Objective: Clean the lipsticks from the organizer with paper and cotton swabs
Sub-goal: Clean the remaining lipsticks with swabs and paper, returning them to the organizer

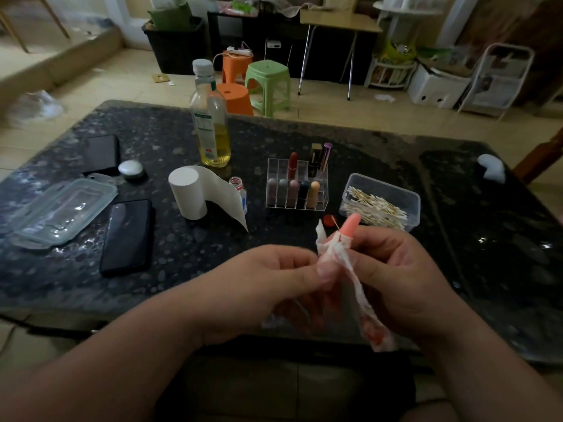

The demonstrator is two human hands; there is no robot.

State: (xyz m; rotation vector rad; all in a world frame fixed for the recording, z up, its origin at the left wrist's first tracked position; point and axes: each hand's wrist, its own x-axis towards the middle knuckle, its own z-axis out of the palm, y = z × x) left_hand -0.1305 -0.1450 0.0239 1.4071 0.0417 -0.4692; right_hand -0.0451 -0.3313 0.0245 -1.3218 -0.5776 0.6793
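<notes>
Near edge of the dark stone table [182, 269], on my feed: both hands up over the tabletop, working close together. R. hand [402, 275] is curled round a coral lipstick [350, 225], bullet end poking up above the fingers. A twisted strip of paper [362, 303], smeared red-orange, wraps the stick just below the bullet and trails down past the R. palm. L. hand [265, 287], fingers bent, pinches that paper beside the stick; motion blur there, so I can't tell the exact grip.

Behind the hands, mid-table: clear organizer [297, 190] w/ a front row of five lipsticks and a few taller ones at the back. Just to its right, an open clear tub of cotton swabs [380, 202]. A small red cap [328, 220] lies between organizer and hands. Left of the organizer: a small bottle [239, 187], a paper roll [189, 193] standing w/ its tail unrolled, an oil bottle [210, 123] behind. Far left: two dark phones [128, 236] and a clear lid [61, 208].
</notes>
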